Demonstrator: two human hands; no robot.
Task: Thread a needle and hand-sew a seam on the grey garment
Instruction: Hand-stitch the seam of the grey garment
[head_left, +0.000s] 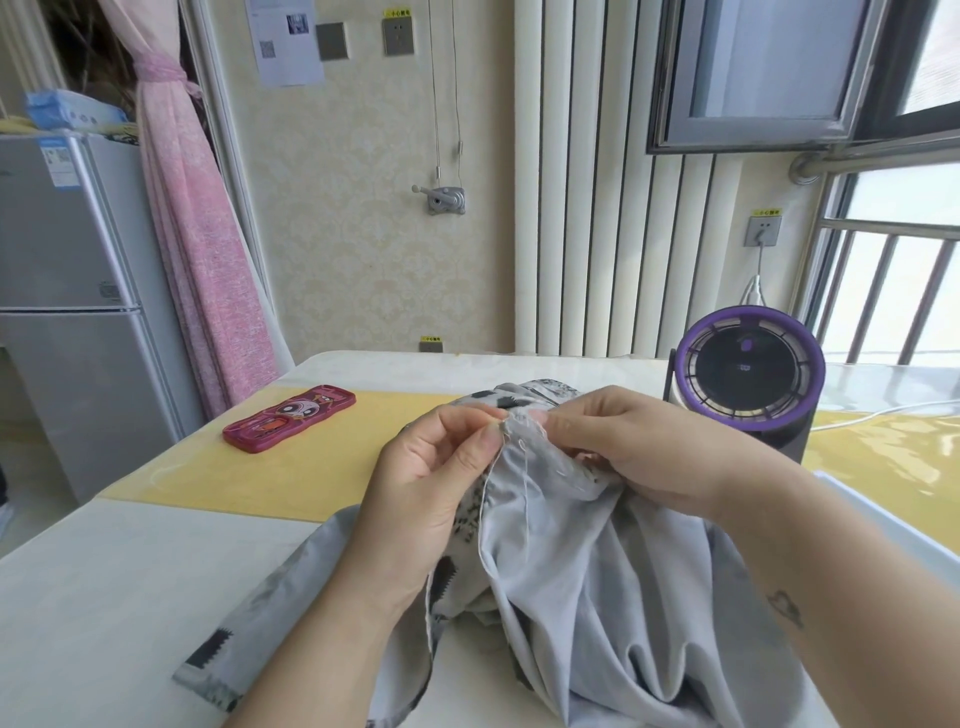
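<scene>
White table (130, 561) with a yellow mat (311, 467) across it, fridge (67, 291) and pink curtain (202, 249) off left, radiator (582, 208) on the back wall, purple fan (748, 371) at right. The grey garment (582, 571) lies heaped at the near edge, its length running from the camera up to the hands. Its raised edge runs left to right, dipping rightward. The left hand (431, 478) pinches that edge, thumb against forefinger; the right hand (639, 447) curls onto it just beside. Pale thread (525, 499) hangs below. A red case (290, 418) sits apart, left. Needle: can't tell.
</scene>
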